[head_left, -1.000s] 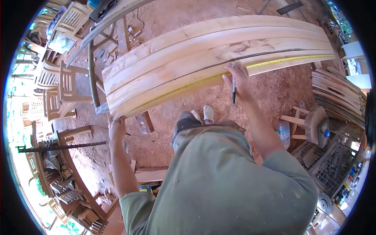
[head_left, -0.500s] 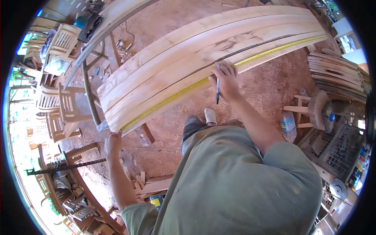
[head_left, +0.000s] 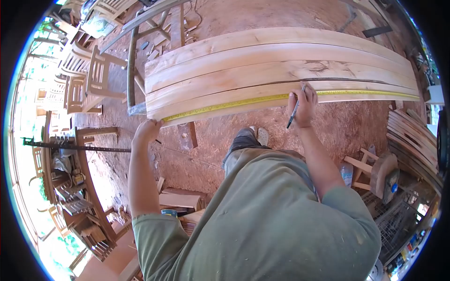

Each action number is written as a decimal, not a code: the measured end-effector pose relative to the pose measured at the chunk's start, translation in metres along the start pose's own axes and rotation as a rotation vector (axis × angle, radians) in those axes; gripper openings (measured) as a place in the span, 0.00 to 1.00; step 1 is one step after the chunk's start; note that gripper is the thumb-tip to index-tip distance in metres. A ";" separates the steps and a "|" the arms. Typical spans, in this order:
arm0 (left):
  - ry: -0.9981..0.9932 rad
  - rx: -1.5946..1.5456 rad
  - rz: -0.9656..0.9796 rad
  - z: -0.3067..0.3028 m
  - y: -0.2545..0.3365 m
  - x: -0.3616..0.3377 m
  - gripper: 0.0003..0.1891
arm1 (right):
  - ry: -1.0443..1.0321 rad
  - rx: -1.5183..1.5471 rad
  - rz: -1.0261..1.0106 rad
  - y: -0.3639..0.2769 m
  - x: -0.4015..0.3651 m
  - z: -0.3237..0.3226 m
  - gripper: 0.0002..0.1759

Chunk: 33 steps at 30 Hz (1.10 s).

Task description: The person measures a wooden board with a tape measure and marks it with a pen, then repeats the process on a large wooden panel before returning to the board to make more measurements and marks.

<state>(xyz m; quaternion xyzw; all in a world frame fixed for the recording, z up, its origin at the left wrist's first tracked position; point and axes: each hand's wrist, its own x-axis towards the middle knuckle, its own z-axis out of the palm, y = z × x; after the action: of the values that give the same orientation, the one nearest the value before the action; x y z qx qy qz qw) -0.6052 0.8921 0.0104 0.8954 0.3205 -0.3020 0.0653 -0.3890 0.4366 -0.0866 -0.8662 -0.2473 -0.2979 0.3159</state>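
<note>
A yellow measuring tape (head_left: 225,103) lies stretched along the near edge of several pale wooden boards (head_left: 220,70) set side by side. My left hand (head_left: 149,130) is closed at the tape's left end, by the boards' corner; its fingertips are partly hidden. Further right, my right hand (head_left: 303,105) rests at the tape and the near board, fingers curled around a pen (head_left: 293,114) that slants down toward me. A dark crack runs along the boards just beyond my right hand.
Wooden chairs (head_left: 91,79) stand at the left, near a dark metal bar (head_left: 93,149). Stacked planks (head_left: 410,136), a wooden stool (head_left: 375,173) and a water bottle (head_left: 347,173) are at the right. Wood offcuts (head_left: 180,200) lie on the floor beside me.
My view has turned, so the boards appear more level and further right. The pen has tilted in my right hand. My left hand stays at the tape's left end.
</note>
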 end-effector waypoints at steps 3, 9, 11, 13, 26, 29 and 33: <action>-0.013 -0.002 -0.008 0.002 -0.003 0.004 0.28 | -0.041 -0.001 0.008 -0.002 0.000 -0.004 0.07; -0.025 -0.087 -0.031 0.001 -0.005 0.009 0.26 | -0.030 -0.014 -0.020 0.001 0.000 -0.001 0.08; -0.011 -0.103 -0.040 0.004 -0.008 0.011 0.24 | -0.025 -0.011 -0.025 0.000 0.001 0.002 0.08; 0.054 -0.085 0.021 0.007 -0.010 0.010 0.24 | -0.027 -0.035 -0.007 -0.002 0.001 0.001 0.08; 0.015 0.671 0.678 0.036 -0.062 0.061 0.32 | -0.070 -0.002 -0.057 0.005 0.005 -0.001 0.09; -0.182 -0.338 0.149 0.032 -0.058 0.057 0.18 | -0.060 0.071 -0.085 0.007 0.012 -0.005 0.09; -0.108 0.003 0.106 0.002 -0.024 0.030 0.23 | 0.024 -0.010 -0.075 0.002 0.009 -0.006 0.08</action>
<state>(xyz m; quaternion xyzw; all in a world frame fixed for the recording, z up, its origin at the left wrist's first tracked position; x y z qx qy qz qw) -0.6024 0.9271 -0.0067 0.8937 0.2681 -0.3464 0.0969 -0.3832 0.4331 -0.0780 -0.8544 -0.2741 -0.3210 0.3029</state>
